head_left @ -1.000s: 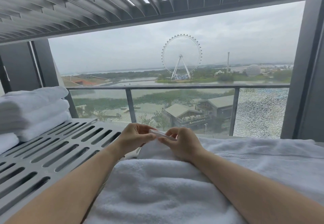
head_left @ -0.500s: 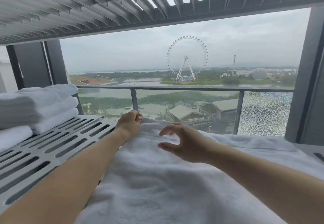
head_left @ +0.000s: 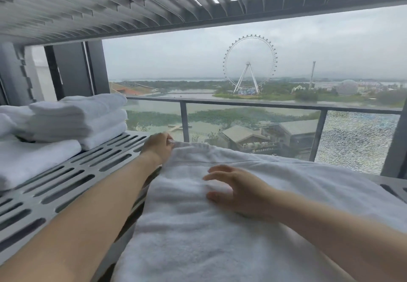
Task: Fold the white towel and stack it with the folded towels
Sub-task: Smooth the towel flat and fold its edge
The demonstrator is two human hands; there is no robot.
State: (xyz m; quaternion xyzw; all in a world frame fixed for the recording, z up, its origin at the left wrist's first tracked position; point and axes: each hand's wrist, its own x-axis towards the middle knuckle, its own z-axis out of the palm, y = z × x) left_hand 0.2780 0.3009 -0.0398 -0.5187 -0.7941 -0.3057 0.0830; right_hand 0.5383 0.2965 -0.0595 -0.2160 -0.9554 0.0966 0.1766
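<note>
One white towel (head_left: 220, 233) lies on the slatted shelf (head_left: 66, 180), its long axis seemingly toward 3 o'clock. My left grip (head_left: 157, 148) pinches its far corner. My right grip (head_left: 242, 193) is spread loose over the cloth, contact unclear. The folded towels (head_left: 77, 116) sit at 9 o'clock of the left grip, the nearer one. I count three stacked and one flat in front.

place: high-rise balcony | cues: glass railing (head_left: 242, 103), Ferris wheel (head_left: 248, 64) view, slotted metal shelf (head_left: 66, 179), folded towels (head_left: 77, 116)

A grey slotted shelf (head_left: 88, 162) bears stacked folded towels (head_left: 77, 118) at left and a spread white towel (head_left: 198, 226).
</note>
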